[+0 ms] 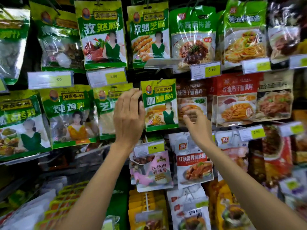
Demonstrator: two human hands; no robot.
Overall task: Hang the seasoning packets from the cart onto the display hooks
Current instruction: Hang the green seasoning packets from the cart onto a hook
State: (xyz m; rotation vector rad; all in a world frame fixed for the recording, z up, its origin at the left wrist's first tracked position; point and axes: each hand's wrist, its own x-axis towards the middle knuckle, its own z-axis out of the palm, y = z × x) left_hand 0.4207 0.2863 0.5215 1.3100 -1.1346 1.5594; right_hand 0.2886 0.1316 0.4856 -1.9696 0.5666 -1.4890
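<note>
Right below the display hook [160, 80], the green curry packet [160, 105] is already hung, tbh. Its left edge is touched by the left hand [128, 117], fingers close together; whether it's actually pinched can't be told. Lower right of the hook, the right hand [197, 123] is blurred, fingers loosely curled, nothing seen held. The packet's judged light, floppy and slick, so it's best taken by the top strip near the hole.

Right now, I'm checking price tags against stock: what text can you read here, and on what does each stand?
"咖喱粉": centre green packet.
"孜然粉": top-row green packet.
"肖家香料" and "炖鸡粉": left green packet.
"红烧排骨调味酱": white packet.
"5.90": upper price tag.
"3.00": lower price tag.
The other tags and the small print are too blurred to read.
</note>
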